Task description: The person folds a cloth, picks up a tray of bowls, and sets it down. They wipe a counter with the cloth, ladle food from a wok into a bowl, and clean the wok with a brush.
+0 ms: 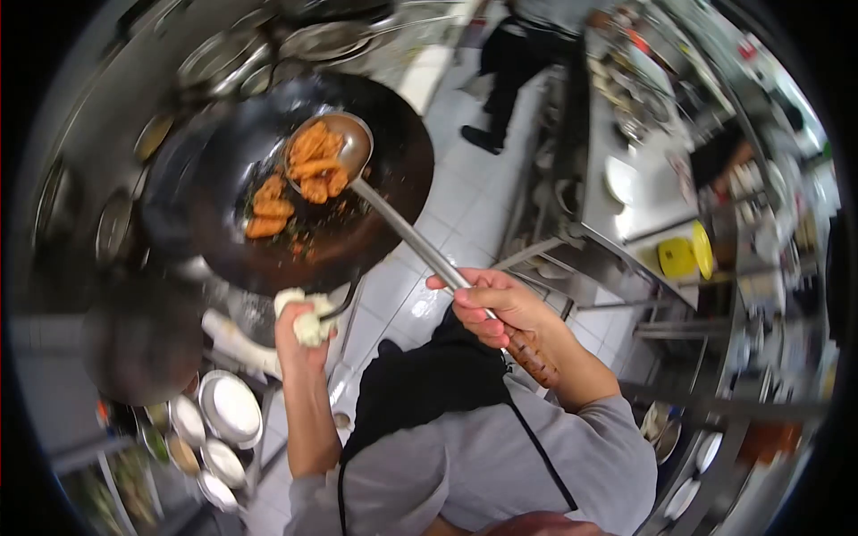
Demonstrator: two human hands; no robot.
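The steel ladle [356, 145] has a round, shallow bowl, a long straight metal shank and a brown, worn-looking grip. Its bowl holds glossy orange-brown fried pieces [316, 166], rough-surfaced and piled up, over the inside of a blackened wok [404, 116]; whether it touches the metal, I cannot tell. More pieces lie just beside it in the wok, among dark green shreds.

There is one ladle and one wok; the fried pieces overlap too much for a sure count. At lower left stand one large bowl [234, 407] with white contents and at least five smaller containers [222, 462].

The ladle's long axis runs diagonally, bowl toward the upper left, grip toward the lower right along the forearm. The right hand [500, 305] is closed around the shank; the left hand [304, 338] grips a bunched pale cloth [313, 323] against the wok's dark curved handle [340, 304].
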